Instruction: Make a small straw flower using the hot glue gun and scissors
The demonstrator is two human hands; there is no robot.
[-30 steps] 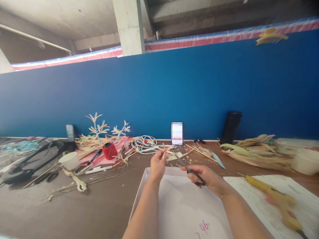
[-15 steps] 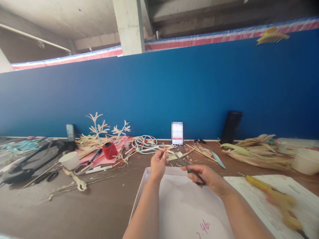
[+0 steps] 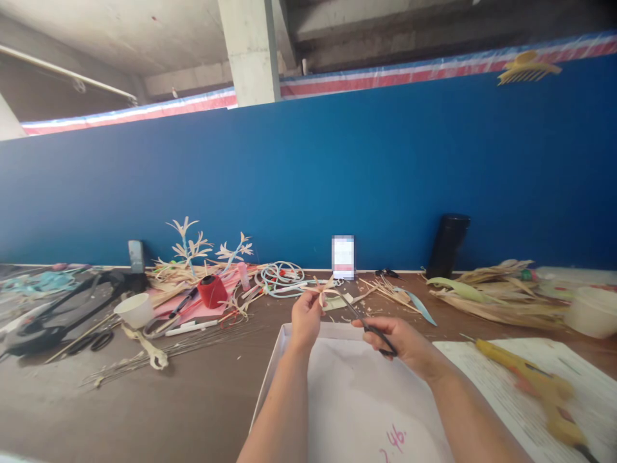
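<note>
My left hand (image 3: 307, 316) pinches a thin, pale strip (image 3: 328, 293) that looks like dried corn husk; the strip bends in a small curve beyond the fingertips. My right hand (image 3: 398, 344) is wrapped round the handles of a pair of black-handled scissors (image 3: 354, 311). The blades point up and left, their tips close to the strip; whether they touch it I cannot tell. Both hands are above the far part of a white box lid (image 3: 361, 392) with pink handwriting. Just past the hands lie small scraps and a pale piece of paper or husk (image 3: 339, 301).
Left are a red thread spool (image 3: 212, 292), a white cup (image 3: 135, 310), thin wires (image 3: 168, 350) and husk flowers (image 3: 190, 244). A phone (image 3: 343, 258) leans on the blue partition (image 3: 308, 180). Right are a black bottle (image 3: 447, 246), dried husks (image 3: 496, 302) and a yellow glue gun (image 3: 535, 379).
The strip at my left fingertips now curls in a more visible loop. The scissors have turned slightly in my right hand, while my left hand has hardly moved.
</note>
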